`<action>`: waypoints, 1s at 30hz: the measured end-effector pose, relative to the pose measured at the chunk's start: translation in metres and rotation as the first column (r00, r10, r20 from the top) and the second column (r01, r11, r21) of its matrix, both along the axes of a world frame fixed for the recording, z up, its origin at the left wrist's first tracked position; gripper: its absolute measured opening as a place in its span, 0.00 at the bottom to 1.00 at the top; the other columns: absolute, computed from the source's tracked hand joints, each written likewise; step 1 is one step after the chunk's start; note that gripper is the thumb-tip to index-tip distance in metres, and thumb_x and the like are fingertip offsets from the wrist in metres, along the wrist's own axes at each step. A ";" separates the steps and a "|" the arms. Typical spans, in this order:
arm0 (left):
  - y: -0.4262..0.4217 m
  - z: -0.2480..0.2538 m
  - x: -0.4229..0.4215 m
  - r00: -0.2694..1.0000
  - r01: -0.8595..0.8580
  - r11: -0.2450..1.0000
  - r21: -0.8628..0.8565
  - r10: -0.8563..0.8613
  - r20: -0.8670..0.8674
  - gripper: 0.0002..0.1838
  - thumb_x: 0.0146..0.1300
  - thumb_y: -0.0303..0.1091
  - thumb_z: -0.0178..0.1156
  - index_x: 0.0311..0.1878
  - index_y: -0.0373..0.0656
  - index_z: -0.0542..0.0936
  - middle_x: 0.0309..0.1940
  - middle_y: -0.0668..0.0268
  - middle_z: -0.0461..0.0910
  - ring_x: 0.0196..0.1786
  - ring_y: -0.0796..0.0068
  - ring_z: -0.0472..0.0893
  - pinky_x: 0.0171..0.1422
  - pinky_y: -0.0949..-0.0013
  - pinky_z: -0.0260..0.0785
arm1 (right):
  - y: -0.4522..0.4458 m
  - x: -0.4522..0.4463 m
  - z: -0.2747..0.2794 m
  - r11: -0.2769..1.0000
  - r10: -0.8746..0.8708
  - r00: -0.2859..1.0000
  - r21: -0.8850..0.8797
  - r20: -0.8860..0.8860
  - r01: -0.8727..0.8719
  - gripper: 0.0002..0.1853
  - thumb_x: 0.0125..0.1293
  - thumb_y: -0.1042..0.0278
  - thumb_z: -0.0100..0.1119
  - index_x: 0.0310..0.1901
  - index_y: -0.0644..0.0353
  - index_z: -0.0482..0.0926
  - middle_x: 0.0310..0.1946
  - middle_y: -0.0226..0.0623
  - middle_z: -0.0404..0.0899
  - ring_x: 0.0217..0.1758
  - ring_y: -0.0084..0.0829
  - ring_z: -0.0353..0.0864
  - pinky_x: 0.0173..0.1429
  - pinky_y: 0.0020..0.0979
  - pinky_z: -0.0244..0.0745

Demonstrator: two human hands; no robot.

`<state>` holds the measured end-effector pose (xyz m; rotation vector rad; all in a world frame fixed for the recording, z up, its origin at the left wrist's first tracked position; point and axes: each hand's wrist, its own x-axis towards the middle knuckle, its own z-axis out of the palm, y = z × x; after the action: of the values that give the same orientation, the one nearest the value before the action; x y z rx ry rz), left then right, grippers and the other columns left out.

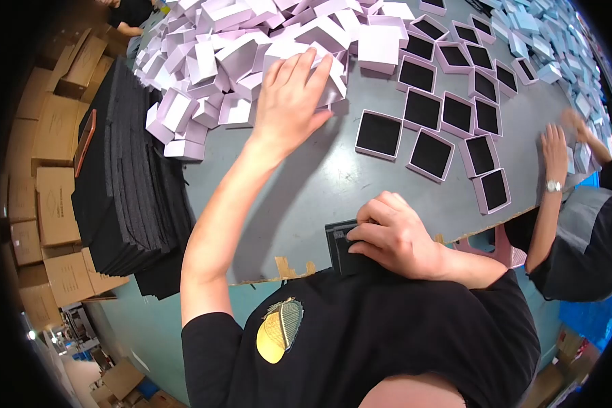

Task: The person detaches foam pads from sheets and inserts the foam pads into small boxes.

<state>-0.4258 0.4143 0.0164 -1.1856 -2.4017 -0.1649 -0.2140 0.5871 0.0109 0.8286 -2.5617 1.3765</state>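
Observation:
My left hand (292, 98) reaches over a heaped pile of pale lilac boxes (200, 62), fingers stretched out and spread on or just above a box; exact contact is hard to see. Close to my body at the table's front edge, my right hand (400, 234) curls its fingers over a black foam pad (340, 251), part of which it hides. To the right of the pile stand several lilac box trays (379, 133) with black foam lying inside. A larger lilac box (378, 47) sits at the pile's right side.
Tall stacked black foam sheets (132, 170) stand at the left, with a phone-like object (86, 143) on them. Cardboard boxes (56, 197) line the left. A co-worker's hands (555, 149) work by light-blue boxes (523, 34) at right. Another person (130, 12) is at far left.

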 end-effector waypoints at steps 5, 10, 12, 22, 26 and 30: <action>0.033 -0.023 -0.013 0.978 -0.194 0.977 -0.088 0.186 -0.091 0.49 0.43 0.46 0.80 0.68 0.36 0.70 0.58 0.56 0.76 0.64 0.57 0.72 0.76 0.45 0.56 | 0.015 -0.014 0.005 0.973 0.199 0.921 -0.183 0.335 -0.144 0.09 0.54 0.77 0.71 0.36 0.60 0.82 0.37 0.36 0.77 0.45 0.43 0.76 0.51 0.39 0.73; 0.020 0.007 0.004 0.993 -0.092 0.992 0.089 0.098 -0.062 0.46 0.46 0.45 0.77 0.67 0.35 0.70 0.56 0.53 0.77 0.66 0.54 0.71 0.77 0.43 0.55 | 0.045 -0.043 0.008 0.787 0.382 0.629 -0.595 0.677 0.162 0.08 0.62 0.78 0.70 0.41 0.63 0.81 0.49 0.39 0.83 0.56 0.29 0.81 0.60 0.32 0.75; 0.011 0.019 0.013 0.982 -0.007 0.924 0.382 -0.065 0.176 0.46 0.47 0.43 0.74 0.69 0.36 0.69 0.57 0.51 0.77 0.66 0.51 0.71 0.74 0.46 0.60 | 0.050 -0.065 -0.020 0.587 0.535 0.538 -0.744 0.652 0.318 0.10 0.67 0.75 0.67 0.47 0.64 0.79 0.55 0.48 0.82 0.62 0.36 0.81 0.66 0.36 0.75; -0.044 0.018 0.064 0.886 -0.257 0.966 -0.026 0.247 0.392 0.50 0.44 0.29 0.70 0.76 0.48 0.63 0.62 0.53 0.75 0.65 0.49 0.72 0.71 0.53 0.64 | 0.061 -0.080 -0.094 0.641 -0.027 0.704 -0.528 0.710 0.557 0.07 0.69 0.75 0.63 0.47 0.63 0.80 0.58 0.41 0.80 0.57 0.24 0.79 0.65 0.28 0.71; -0.047 0.027 0.091 0.710 -0.148 0.989 0.014 0.096 0.697 0.51 0.43 0.27 0.69 0.76 0.43 0.62 0.61 0.51 0.75 0.63 0.46 0.72 0.70 0.53 0.66 | 0.091 -0.082 -0.078 0.418 0.039 0.720 -0.665 0.693 0.618 0.10 0.66 0.76 0.68 0.48 0.63 0.82 0.40 0.30 0.84 0.44 0.19 0.82 0.54 0.24 0.77; -0.040 -0.030 0.095 0.676 0.018 0.990 0.138 -0.114 0.728 0.48 0.41 0.26 0.72 0.71 0.37 0.65 0.59 0.49 0.75 0.63 0.48 0.73 0.68 0.55 0.68 | 0.061 -0.082 -0.055 0.642 -0.075 0.793 -0.579 0.605 0.503 0.09 0.62 0.79 0.70 0.44 0.62 0.84 0.41 0.29 0.84 0.45 0.18 0.82 0.55 0.22 0.77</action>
<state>-0.3304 0.3739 -0.0135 -1.3165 -2.9543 -0.9787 -0.2959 0.6485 -0.0445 -0.1670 -1.9327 2.4698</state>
